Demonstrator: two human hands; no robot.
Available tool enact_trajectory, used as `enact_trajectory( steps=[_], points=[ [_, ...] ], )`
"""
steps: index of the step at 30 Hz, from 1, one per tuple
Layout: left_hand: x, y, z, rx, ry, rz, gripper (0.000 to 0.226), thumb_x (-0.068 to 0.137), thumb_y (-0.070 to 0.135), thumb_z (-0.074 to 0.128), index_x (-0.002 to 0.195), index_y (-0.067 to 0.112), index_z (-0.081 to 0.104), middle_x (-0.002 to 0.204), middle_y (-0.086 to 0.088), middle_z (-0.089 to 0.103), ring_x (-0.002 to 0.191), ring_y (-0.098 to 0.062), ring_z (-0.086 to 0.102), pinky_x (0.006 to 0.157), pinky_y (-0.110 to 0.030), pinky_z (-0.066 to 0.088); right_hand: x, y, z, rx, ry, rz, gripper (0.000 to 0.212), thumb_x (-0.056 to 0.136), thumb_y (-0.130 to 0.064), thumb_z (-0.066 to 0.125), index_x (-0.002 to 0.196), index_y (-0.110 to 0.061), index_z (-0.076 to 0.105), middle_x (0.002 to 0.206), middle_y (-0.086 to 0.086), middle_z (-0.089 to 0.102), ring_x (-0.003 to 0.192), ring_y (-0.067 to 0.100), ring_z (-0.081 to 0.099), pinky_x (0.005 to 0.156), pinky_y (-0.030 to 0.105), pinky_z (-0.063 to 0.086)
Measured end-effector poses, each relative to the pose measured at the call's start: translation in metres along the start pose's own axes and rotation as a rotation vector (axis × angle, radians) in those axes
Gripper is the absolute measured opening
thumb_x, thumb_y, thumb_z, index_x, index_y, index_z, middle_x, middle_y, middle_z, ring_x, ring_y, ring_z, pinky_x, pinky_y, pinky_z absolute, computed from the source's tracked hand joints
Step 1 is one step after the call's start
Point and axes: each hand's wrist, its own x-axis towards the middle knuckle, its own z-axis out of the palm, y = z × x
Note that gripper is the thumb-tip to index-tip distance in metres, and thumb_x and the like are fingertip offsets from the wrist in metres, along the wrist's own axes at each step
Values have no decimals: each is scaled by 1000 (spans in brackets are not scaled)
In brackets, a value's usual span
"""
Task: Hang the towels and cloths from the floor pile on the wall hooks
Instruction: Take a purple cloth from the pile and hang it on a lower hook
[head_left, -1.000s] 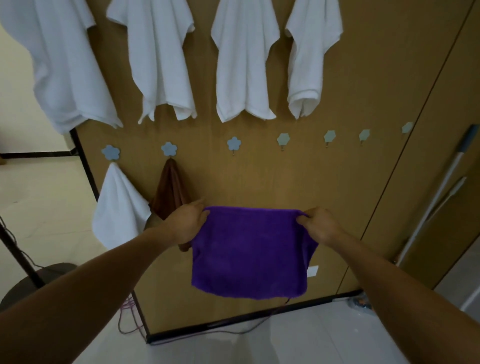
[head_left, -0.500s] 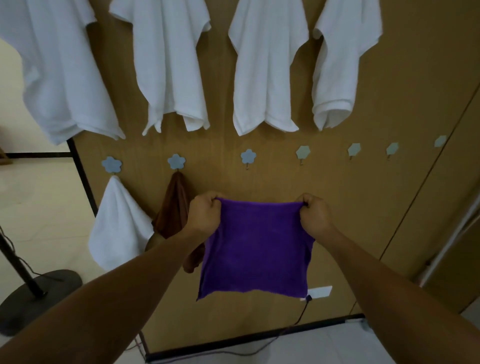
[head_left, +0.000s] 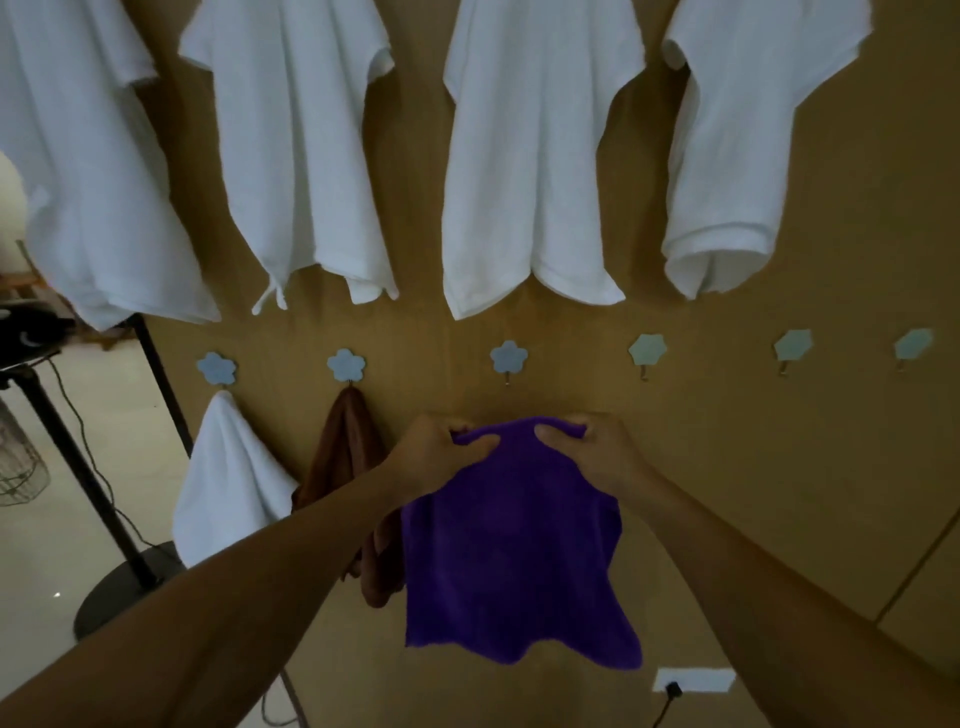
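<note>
The purple cloth (head_left: 514, 545) is held up in the lower centre of the frame, in front of the brown wall panel (head_left: 779, 467). Its top edge is gathered into a bunch just below the 3rd hook (head_left: 508, 357) from the left. That edge is gripped by the left hand (head_left: 436, 457), with the thumb pressed over the fabric and the fingers curled behind it. It is gripped the same way by the right hand (head_left: 597, 452), and the 2 hands are set close together. The rest of the cloth hangs loose beneath them, with a wavy lower edge.

A row of 6 flower-shaped hooks (head_left: 647, 349) is seen across the middle of the frame. On the 1st from the left a white cloth (head_left: 228, 483) is hung, and on the 2nd a brown cloth (head_left: 353, 457), partly covered by the left forearm. Across the top, 4 white towels (head_left: 535, 156) are hung side by side. A white socket (head_left: 693, 679) is seen at the lower right and a black stand (head_left: 119, 582) on the floor (head_left: 52, 519) at the lower left.
</note>
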Motion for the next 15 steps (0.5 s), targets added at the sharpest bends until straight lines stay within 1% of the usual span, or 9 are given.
enact_trajectory(
  steps=[2,3,5,7,9,11,13,15],
  points=[
    [11,-1,2,-72,82,-6,31,88,47,61,82,21,74,79,2,75,72,-12,71,67,-31,60,14,3,2,-1,36,-21,15,87,-47,65,76,-43,73,78,-10,74,70,6,71,58,17,53],
    [17,-1,2,-60,125,2,34,90,48,57,87,19,74,81,0,75,75,-14,71,71,-34,60,22,5,3,-31,66,-34,17,88,-48,63,76,-41,72,77,-10,74,70,6,70,60,19,54],
    [31,1,2,87,246,25,39,94,50,50,92,17,72,83,-2,73,77,-16,69,75,-37,58,40,6,6,-119,145,-48,21,89,-50,60,82,-35,72,77,-6,74,72,9,69,68,28,57],
    [45,4,2,232,360,63,39,96,48,45,98,18,69,87,0,72,79,-13,65,76,-32,55,58,2,10,-192,235,-61,28,90,-50,58,92,-26,73,78,-1,72,74,14,68,75,35,56],
    [60,6,0,316,427,109,38,98,45,44,108,17,68,95,0,70,85,-13,62,78,-26,49,74,-2,11,-251,311,-85,30,90,-46,58,97,-21,73,81,0,72,75,14,66,78,36,55],
    [72,3,-3,374,481,110,38,98,44,45,109,14,66,96,-2,69,86,-15,61,76,-24,44,87,-4,11,-311,353,-74,30,91,-43,59,101,-19,72,87,1,72,79,16,65,78,36,54],
    [79,-3,-4,427,505,77,39,97,43,46,112,13,65,98,-4,69,81,-12,58,72,-23,41,95,-2,14,-340,385,-58,28,90,-41,61,97,-16,71,85,1,71,77,16,65,75,35,54],
    [85,-10,-3,470,497,11,40,96,46,47,114,15,65,97,-2,69,72,-5,50,62,-20,37,98,3,19,-360,422,-50,26,88,-40,65,95,-15,70,83,-1,70,75,15,64,72,32,54]
  ],
)
